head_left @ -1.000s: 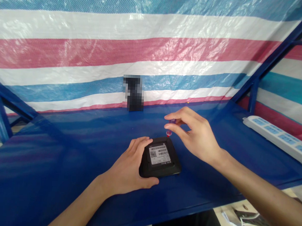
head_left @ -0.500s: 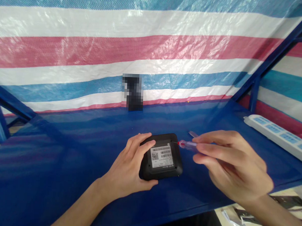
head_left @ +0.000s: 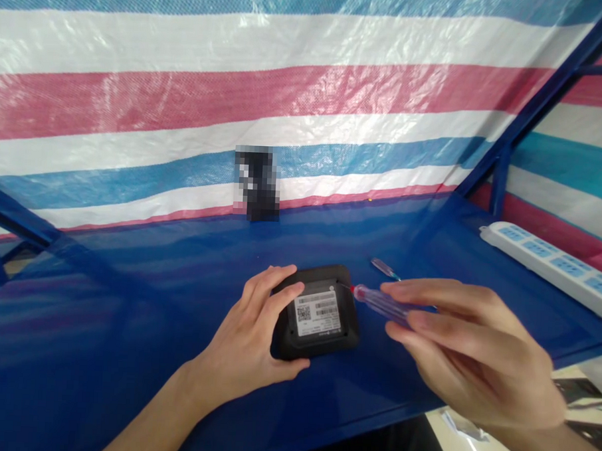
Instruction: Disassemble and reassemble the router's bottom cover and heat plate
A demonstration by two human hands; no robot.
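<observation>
My left hand grips the left side of a black square device, fingers over its far edge and thumb along the near one. A white label with barcodes and a square code faces up on it. In my right hand is a screwdriver with a clear purplish handle and a red collar, held between thumb and fingers. Its thin shaft reaches over the device's upper right corner; whether the tip sits in a screw hole I cannot tell. A second clear-handled screwdriver lies beyond, partly behind my right hand.
A white power strip lies along the right of the blue table. At the back stands a dark pixelated object against the striped sheet. Blue metal bars slant at both sides.
My right hand has shifted back a little along the screwdriver, and more of its handle shows. More of the second screwdriver is uncovered. My left hand keeps its hold; the view has shifted slightly.
</observation>
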